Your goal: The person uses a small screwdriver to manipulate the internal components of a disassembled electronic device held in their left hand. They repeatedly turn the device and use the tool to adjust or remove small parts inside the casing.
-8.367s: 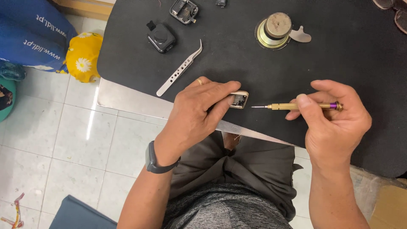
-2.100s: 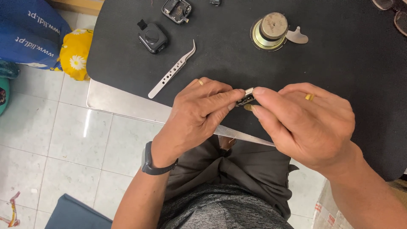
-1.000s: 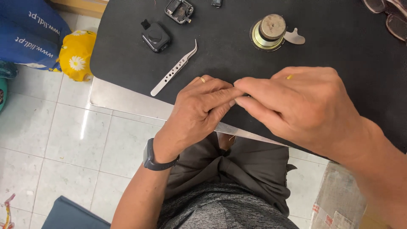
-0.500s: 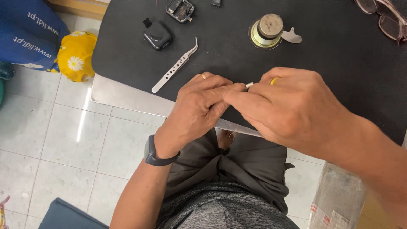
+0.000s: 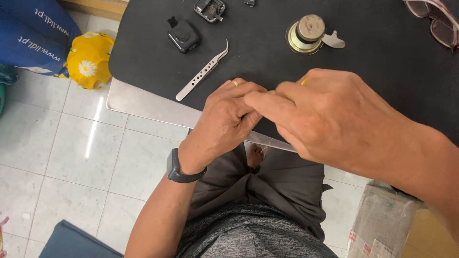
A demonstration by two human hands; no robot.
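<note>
Over the bench edge: both hands meet above the near rim of the matte black bench top (image 5: 373, 52), just past its bare metal lip (image 5: 143, 102).
Left hand: the left hand (image 5: 227, 119), a ring on one finger and a dark watch on the wrist, is curled with its fingers (image 5: 248, 93) drawn in narrow; whatever they pinch is covered by the other hand, so I cannot tell what it is.
Right hand: the right hand (image 5: 330, 112) lies across the left fingertips, touching them; a slim yellow tool (image 5: 304, 81) shows only as a tip above its knuckles, gripped in the closed fingers.
Bench surface: curved steel tweezers with a row of holes (image 5: 203, 74) lie just left of the hands; farther back sit a small black square casing (image 5: 181, 36), an opened dark device part (image 5: 209, 8) and a round brass cylinder (image 5: 306, 34); glasses (image 5: 437, 24) rest at the far right corner.
Room: pale glossy floor tiles (image 5: 52, 143) lie below, with a blue bag (image 5: 33, 33) and a yellow daisy-print bundle (image 5: 88, 59) at the left, and a cardboard box (image 5: 397, 229) at lower right.
</note>
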